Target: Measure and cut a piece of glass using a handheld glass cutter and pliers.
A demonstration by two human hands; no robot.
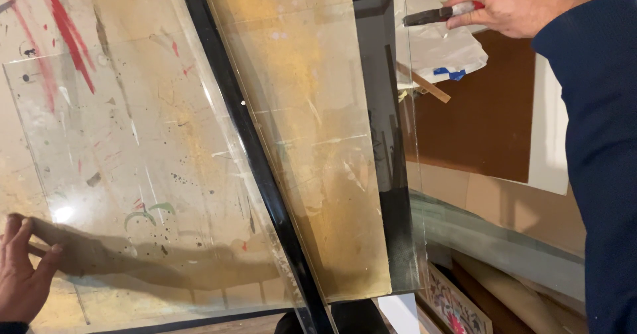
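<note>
A large clear glass sheet [219, 168] lies across a paint-stained work board [99, 15] and a black bar [255, 155]. My left hand [23, 267] rests flat at the sheet's left lower edge, fingers spread on the glass. My right hand [517, 2], in a dark blue sleeve, is raised at the top right, closed around a small tool with a red handle and dark tip [441, 13]. The tool's tip points left, just past the sheet's far right corner, above crumpled white paper [441, 48].
A brown board [484, 121] and white panel [551, 141] lean at the right. A thin wooden stick [424, 85] lies by the paper. Cardboard rolls [511, 294] and a patterned picture frame [454, 304] sit lower right, below the work surface.
</note>
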